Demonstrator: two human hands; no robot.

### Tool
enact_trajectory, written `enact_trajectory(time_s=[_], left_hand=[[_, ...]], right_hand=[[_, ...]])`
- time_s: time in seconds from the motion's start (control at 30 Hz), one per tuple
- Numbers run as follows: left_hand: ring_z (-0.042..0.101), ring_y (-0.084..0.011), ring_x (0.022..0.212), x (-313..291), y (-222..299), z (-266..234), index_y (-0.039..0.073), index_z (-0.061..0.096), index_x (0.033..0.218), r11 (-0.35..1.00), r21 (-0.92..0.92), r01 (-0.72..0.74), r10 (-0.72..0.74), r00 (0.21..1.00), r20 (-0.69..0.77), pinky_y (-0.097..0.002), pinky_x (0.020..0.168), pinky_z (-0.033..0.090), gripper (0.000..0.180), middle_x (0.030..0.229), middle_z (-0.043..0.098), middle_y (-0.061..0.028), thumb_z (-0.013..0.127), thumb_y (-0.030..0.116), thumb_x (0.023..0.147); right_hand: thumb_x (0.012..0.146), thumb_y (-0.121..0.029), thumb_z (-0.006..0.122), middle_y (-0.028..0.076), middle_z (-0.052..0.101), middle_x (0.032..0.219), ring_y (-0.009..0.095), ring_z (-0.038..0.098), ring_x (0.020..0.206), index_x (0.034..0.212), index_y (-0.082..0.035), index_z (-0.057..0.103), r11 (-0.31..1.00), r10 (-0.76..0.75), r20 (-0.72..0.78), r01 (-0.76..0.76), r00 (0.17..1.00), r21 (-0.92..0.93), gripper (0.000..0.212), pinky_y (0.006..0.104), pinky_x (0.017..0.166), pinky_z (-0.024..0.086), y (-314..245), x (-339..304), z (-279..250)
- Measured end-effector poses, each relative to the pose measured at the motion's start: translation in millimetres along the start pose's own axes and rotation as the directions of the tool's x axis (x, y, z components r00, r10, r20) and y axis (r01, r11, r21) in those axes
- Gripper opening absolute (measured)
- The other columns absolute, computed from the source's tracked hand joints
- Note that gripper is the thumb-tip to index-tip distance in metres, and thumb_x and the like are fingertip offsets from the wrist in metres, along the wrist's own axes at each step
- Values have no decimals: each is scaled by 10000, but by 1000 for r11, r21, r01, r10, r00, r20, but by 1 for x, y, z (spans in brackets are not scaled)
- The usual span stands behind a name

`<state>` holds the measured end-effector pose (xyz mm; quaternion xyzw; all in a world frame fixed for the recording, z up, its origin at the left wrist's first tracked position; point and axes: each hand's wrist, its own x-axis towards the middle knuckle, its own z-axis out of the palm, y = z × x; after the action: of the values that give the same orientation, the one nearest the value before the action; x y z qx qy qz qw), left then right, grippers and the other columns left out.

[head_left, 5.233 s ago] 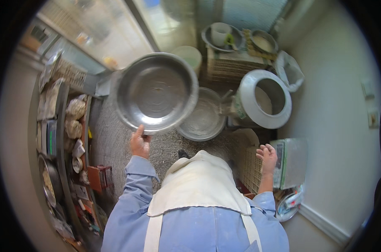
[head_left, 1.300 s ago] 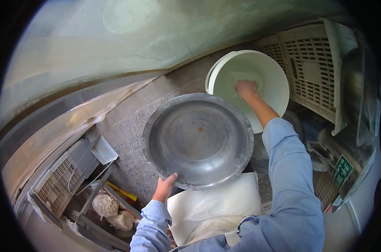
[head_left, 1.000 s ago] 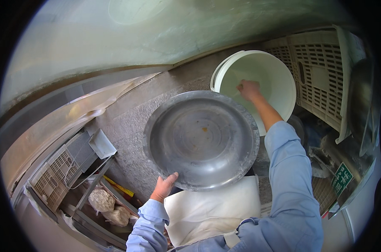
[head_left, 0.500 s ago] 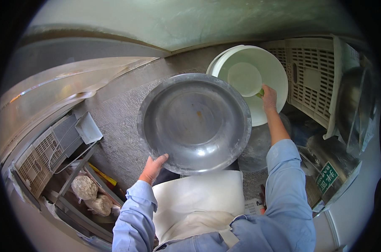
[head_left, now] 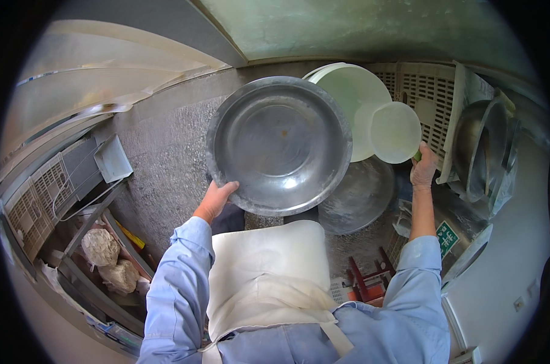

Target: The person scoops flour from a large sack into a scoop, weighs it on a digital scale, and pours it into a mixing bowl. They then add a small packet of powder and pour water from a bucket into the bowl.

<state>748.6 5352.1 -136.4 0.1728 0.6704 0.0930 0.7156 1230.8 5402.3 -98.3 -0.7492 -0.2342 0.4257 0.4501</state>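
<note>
My left hand (head_left: pixel 214 201) grips the near rim of a large round metal basin (head_left: pixel 279 144), held up in front of me with its empty inside facing me. My right hand (head_left: pixel 421 170) holds a pale green plastic scoop (head_left: pixel 395 131) by its handle, lifted just right of the basin. Behind the scoop stands a big pale green plastic bucket (head_left: pixel 348 92). Another metal basin (head_left: pixel 359 194) lies on the floor below, partly hidden by the one I hold.
A cream perforated plastic crate (head_left: pixel 432 109) stands on the right, with a big metal pot (head_left: pixel 481 145) beyond it. A metal rack (head_left: pixel 74 230) with lumpy pale items is at the lower left. A small red frame (head_left: pixel 366 276) sits near my feet on the speckled floor.
My right hand has come out of the pale bucket holding the scoop and lifted it to the right. The basin has stayed in my left hand while my view turned.
</note>
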Motion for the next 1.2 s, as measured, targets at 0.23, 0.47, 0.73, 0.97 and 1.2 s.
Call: enact_trajectory(time_s=[0.23, 0.47, 0.73, 0.97, 1.2], left_hand=[[553, -174, 837, 7, 6, 24, -4, 445, 1149, 991, -119, -65, 69, 997, 30, -309, 651, 470, 442, 992, 557, -79, 557, 180, 764], [566, -209, 858, 16, -6, 24, 5, 418, 1176, 990, -130, -56, 66, 995, 77, -336, 659, 493, 449, 1023, 543, -97, 541, 174, 778], [574, -210, 829, 15, -4, 24, 2, 424, 1167, 991, -111, -76, 87, 992, 95, -340, 642, 501, 443, 1008, 550, -102, 543, 188, 783], [569, -199, 838, 13, 1, 25, 14, 408, 1184, 991, -108, -80, 93, 987, 129, -316, 603, 497, 480, 1018, 551, -99, 546, 211, 769], [547, -203, 878, 10, 7, 22, 35, 396, 1206, 991, -93, -92, 108, 976, 187, -334, 635, 479, 513, 1040, 541, -84, 556, 254, 771]], right_hand=[[829, -201, 504, -5, 441, 531, 94, 399, 514, 550, 1, 466, 835, -186, 134, 228, 973, -501, 347, 261, 496, 339, -51, -16, 7], [821, -155, 520, 67, 383, 488, 131, 361, 469, 579, 39, 433, 632, -191, 349, 387, 917, -671, 322, 278, 472, 326, -73, -35, 32], [739, -214, 517, 163, 520, 547, 321, 506, 501, 576, -15, 538, 193, -227, 558, 598, 799, -778, 258, 388, 498, 411, -92, -52, 60], [647, -292, 554, 182, 538, 546, 346, 553, 540, 595, -21, 566, -50, -78, 615, 613, 785, -789, 276, 413, 520, 447, -107, -65, 89], [678, -274, 547, 174, 572, 580, 338, 578, 566, 637, -21, 590, -173, 68, 616, 618, 785, -767, 260, 415, 561, 474, -112, -84, 126]])
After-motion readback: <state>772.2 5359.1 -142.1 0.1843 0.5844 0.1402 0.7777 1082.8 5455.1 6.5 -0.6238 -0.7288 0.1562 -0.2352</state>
